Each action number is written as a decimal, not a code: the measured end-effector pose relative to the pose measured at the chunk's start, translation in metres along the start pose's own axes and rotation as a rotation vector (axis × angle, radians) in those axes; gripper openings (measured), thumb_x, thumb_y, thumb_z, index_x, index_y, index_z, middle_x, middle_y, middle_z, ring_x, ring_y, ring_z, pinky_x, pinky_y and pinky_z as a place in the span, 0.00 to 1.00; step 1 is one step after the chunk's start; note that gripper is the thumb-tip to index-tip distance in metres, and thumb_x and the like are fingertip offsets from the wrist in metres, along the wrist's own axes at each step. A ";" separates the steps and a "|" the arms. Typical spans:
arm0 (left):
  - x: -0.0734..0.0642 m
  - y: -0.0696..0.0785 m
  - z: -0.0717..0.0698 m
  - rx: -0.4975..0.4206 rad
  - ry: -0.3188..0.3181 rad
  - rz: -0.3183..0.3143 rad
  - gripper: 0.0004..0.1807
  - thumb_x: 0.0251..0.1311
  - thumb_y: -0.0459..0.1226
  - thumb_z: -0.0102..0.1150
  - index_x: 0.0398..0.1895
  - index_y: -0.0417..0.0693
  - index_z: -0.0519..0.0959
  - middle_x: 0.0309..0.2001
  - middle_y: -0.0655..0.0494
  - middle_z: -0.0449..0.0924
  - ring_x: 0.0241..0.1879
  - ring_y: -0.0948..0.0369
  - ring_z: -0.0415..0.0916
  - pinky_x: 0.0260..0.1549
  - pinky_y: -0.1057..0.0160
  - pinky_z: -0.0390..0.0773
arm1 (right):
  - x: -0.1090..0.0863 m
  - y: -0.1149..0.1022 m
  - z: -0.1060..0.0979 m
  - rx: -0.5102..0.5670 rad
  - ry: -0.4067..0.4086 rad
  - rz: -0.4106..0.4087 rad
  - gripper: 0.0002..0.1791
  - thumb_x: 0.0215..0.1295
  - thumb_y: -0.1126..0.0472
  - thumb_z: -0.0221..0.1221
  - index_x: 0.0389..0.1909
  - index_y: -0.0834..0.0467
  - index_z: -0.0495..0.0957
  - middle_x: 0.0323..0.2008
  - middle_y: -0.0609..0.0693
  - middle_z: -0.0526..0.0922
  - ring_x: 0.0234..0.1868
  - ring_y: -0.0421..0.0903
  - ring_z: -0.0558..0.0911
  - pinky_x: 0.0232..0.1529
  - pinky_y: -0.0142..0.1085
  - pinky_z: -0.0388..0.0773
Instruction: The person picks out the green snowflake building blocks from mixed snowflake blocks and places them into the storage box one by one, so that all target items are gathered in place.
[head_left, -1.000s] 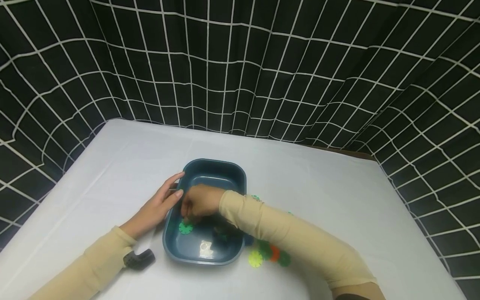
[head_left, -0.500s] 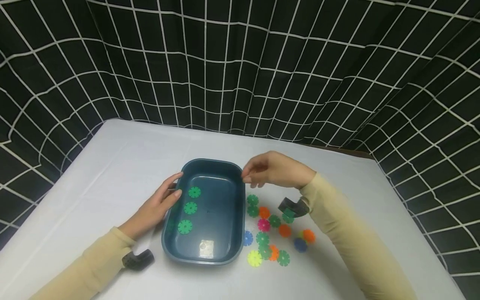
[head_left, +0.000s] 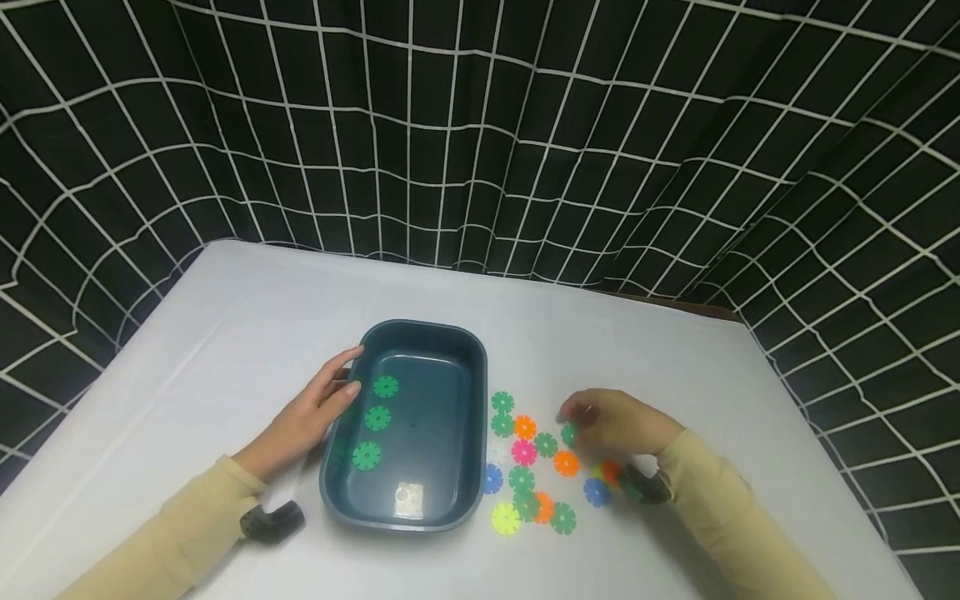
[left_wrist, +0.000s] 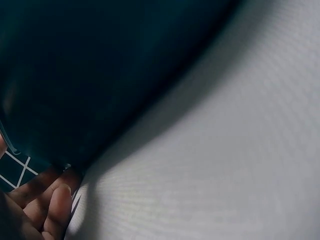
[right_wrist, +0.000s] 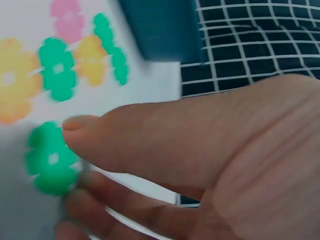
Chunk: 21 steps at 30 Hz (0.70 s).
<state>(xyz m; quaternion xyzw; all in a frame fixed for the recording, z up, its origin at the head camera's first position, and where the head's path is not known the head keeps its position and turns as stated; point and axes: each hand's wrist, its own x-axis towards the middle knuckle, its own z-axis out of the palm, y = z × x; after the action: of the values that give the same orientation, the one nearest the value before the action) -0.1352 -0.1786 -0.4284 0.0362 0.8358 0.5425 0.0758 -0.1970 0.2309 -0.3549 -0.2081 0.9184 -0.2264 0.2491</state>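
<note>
A dark blue plastic bin [head_left: 420, 525] stands on the white table, with several green notched discs inside; one such green disc [head_left: 367, 456] lies nearest the front in a row along the left side. My left hand [head_left: 307, 412] rests against the bin's left rim, thumb and fingertips at the edge, other fingers by the outer wall. To the right of the bin, my right hand [head_left: 622, 421] hovers low by the loose discs. In the right wrist view, its thumb tip is right at a green disc [right_wrist: 53, 159], fingers spread apart from the thumb and nothing gripped.
Loose notched discs lie right of the bin: a pink disc [head_left: 524, 452], a yellow disc [head_left: 506, 518], an orange disc [head_left: 566, 463], a blue disc [head_left: 597, 492] and several green ones, some overlapping. A black curtain [head_left: 450, 125] with white grid lines hangs behind the table.
My right hand has left the bin's inside, lifted past its right rim and come down to the right by the loose discs. Three green discs now show in the bin. My left hand stays put.
</note>
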 end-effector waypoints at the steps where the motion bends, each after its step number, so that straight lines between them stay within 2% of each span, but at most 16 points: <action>1: 0.000 0.000 0.000 0.000 -0.002 0.000 0.29 0.70 0.58 0.40 0.72 0.81 0.48 0.71 0.39 0.53 0.69 0.37 0.54 0.59 0.30 0.59 | -0.001 0.003 0.003 0.000 0.002 -0.006 0.17 0.56 0.66 0.65 0.47 0.56 0.78 0.44 0.49 0.79 0.46 0.49 0.75 0.52 0.48 0.76; 7: 0.000 -0.002 0.000 0.002 0.001 -0.012 0.29 0.69 0.59 0.41 0.72 0.81 0.48 0.71 0.39 0.52 0.69 0.37 0.54 0.59 0.30 0.60 | 0.000 0.013 0.015 -0.029 0.038 -0.036 0.19 0.53 0.70 0.66 0.46 0.54 0.76 0.45 0.48 0.77 0.48 0.50 0.73 0.56 0.50 0.74; 12: -0.002 -0.003 0.000 0.006 0.000 -0.021 0.29 0.70 0.58 0.40 0.72 0.81 0.48 0.70 0.39 0.52 0.69 0.37 0.54 0.59 0.30 0.60 | 0.002 0.013 0.018 -0.027 0.032 -0.020 0.20 0.52 0.70 0.66 0.45 0.52 0.76 0.46 0.47 0.77 0.49 0.50 0.73 0.57 0.51 0.74; 16: -0.003 -0.002 -0.001 0.008 -0.002 -0.024 0.29 0.69 0.59 0.40 0.72 0.82 0.48 0.71 0.39 0.52 0.69 0.38 0.54 0.59 0.29 0.59 | 0.004 0.013 0.017 -0.010 0.017 -0.016 0.18 0.52 0.68 0.67 0.43 0.51 0.77 0.43 0.46 0.77 0.47 0.49 0.73 0.54 0.49 0.75; 21: -0.002 -0.001 0.000 0.008 -0.003 -0.021 0.29 0.69 0.59 0.40 0.72 0.82 0.48 0.71 0.39 0.52 0.69 0.37 0.54 0.59 0.29 0.58 | 0.007 0.019 0.015 0.046 0.018 -0.034 0.09 0.56 0.65 0.65 0.35 0.49 0.77 0.35 0.44 0.78 0.41 0.47 0.73 0.45 0.41 0.75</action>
<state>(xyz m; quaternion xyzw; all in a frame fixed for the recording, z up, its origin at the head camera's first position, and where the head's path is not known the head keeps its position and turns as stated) -0.1337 -0.1793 -0.4288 0.0287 0.8382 0.5383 0.0825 -0.1991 0.2385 -0.3793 -0.2157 0.9115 -0.2534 0.2417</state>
